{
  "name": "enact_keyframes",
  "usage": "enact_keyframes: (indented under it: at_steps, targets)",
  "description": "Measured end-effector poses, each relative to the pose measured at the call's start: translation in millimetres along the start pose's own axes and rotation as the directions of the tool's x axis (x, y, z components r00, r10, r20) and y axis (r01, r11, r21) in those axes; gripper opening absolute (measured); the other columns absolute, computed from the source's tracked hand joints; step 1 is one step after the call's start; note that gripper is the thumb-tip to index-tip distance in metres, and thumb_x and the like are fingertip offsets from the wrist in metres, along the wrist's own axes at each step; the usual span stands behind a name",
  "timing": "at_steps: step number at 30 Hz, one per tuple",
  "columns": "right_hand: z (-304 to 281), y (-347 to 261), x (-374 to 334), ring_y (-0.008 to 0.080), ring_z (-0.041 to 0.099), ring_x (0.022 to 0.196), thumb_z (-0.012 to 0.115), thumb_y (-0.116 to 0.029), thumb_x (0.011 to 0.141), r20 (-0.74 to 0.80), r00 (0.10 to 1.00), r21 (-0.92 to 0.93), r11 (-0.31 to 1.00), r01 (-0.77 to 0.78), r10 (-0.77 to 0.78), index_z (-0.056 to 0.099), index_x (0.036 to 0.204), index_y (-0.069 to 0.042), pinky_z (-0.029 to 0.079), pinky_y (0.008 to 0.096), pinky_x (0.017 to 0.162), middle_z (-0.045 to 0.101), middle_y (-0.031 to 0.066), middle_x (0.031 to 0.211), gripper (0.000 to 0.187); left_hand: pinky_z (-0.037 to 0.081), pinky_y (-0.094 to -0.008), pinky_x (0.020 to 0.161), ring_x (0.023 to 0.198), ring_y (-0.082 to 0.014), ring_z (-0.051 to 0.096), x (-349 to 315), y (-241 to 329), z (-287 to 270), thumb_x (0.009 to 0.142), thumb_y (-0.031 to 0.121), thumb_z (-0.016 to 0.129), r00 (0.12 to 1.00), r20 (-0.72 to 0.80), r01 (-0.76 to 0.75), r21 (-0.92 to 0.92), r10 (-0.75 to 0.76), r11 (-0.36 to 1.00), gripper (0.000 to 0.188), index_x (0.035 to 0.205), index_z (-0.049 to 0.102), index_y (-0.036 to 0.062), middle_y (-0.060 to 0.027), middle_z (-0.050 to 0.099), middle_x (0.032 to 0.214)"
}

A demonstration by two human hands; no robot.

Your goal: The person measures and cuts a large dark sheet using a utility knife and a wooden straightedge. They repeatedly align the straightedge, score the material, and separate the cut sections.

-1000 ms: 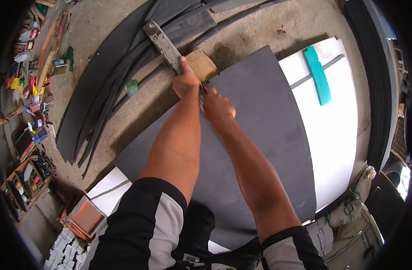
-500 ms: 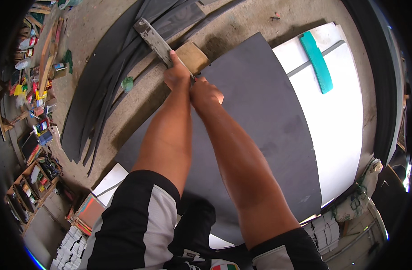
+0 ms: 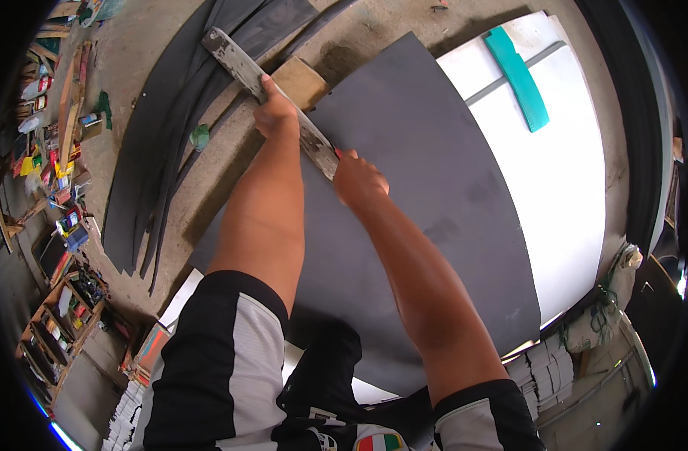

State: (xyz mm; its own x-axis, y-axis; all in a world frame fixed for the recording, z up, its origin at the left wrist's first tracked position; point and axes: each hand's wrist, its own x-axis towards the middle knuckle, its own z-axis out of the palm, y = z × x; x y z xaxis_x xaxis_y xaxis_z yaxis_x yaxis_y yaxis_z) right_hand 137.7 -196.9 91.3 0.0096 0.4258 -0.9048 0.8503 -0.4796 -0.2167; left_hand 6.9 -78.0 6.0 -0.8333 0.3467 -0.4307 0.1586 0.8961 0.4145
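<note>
A long, worn grey straightedge strip (image 3: pixel 241 66) lies slantwise over the left edge of a large dark grey sheet (image 3: pixel 426 165). My left hand (image 3: pixel 275 114) grips it partway along, the thumb stretched out on top. Close to the strip's near end, my right hand (image 3: pixel 361 179) is closed in a fist over the sheet. A small red bit shows at its fingers, but the thing it holds is mostly hidden. Beside the strip, beyond my left hand, sits a tan block (image 3: pixel 300 83).
White sheets (image 3: pixel 562 195) lie under the dark one on the right, with a teal flat piece (image 3: pixel 518 79) on top. Dark strips (image 3: pixel 160 143) are heaped on the concrete floor at left. Clutter and a wooden crate (image 3: pixel 62 323) line the left side. A sack (image 3: pixel 592 327) stands lower right.
My right hand has moved along the strip toward me and to the right, away from my left hand, uncovering more of the strip. My left hand keeps its hold. The whole view has shifted slightly.
</note>
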Motion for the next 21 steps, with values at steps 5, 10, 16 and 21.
enact_keyframes:
  at_steps: [5, 10, 16, 21]
  targets:
    - [21.5, 53.5, -30.2, 0.0408, 0.077, 0.099, 0.061, -0.003, 0.095, 0.035, 0.999, -0.102, 0.995, -0.016, 0.019, 0.052, 0.117, 0.002, 0.065, 0.0512, 0.074, 0.075, 0.0256, 0.102, 0.025, 0.053, -0.0521, 0.107, 0.121, -0.0465, 0.066, -8.6, 3.4, -7.5, 0.088, 0.087, 0.05, 0.999, -0.006, 0.035, -0.057, -0.035, 0.998, 0.109, 0.118, 0.068, -0.0167, -0.0333, 0.068, 0.126]
    - [47.0, 115.8, -60.7, 0.0406, 0.078, 0.092, 0.06, -0.002, 0.095, 0.044, 0.998, -0.104, 0.994, -0.028, 0.033, 0.051, 0.113, 0.002, 0.065, 0.0496, 0.07, 0.075, 0.0265, 0.096, 0.02, 0.047, -0.0507, 0.113, 0.131, -0.0452, 0.059, -23.0, 6.9, -11.0, 0.087, 0.085, 0.055, 0.999, -0.01, 0.043, -0.128, -0.045, 0.991, 0.112, 0.133, 0.058, -0.0175, -0.0323, 0.06, 0.14]
    - [73.4, 191.8, -95.2, 0.0412, 0.078, 0.086, 0.059, 0.001, 0.094, 0.067, 0.997, -0.104, 0.994, -0.026, 0.033, 0.05, 0.112, 0.004, 0.065, 0.0494, 0.066, 0.075, 0.0265, 0.089, 0.021, 0.047, -0.0505, 0.114, 0.133, -0.0454, 0.058, -7.0, 1.1, 1.8, 0.088, 0.083, 0.057, 0.999, 0.007, 0.041, -0.178, -0.04, 0.983, 0.112, 0.138, 0.054, -0.0174, -0.0335, 0.058, 0.143]
    - [101.9, 259.2, -122.1, 0.0425, 0.077, 0.081, 0.057, -0.001, 0.094, 0.07, 0.998, -0.113, 0.993, 0.013, -0.005, 0.049, 0.109, 0.003, 0.064, 0.0505, 0.064, 0.074, 0.0272, 0.085, 0.017, 0.043, -0.0477, 0.118, 0.137, -0.0413, 0.056, 24.5, -1.2, 13.5, 0.089, 0.08, 0.059, 0.999, 0.002, -0.034, -0.307, 0.036, 0.951, 0.113, 0.144, 0.048, -0.0177, -0.0296, 0.052, 0.151]
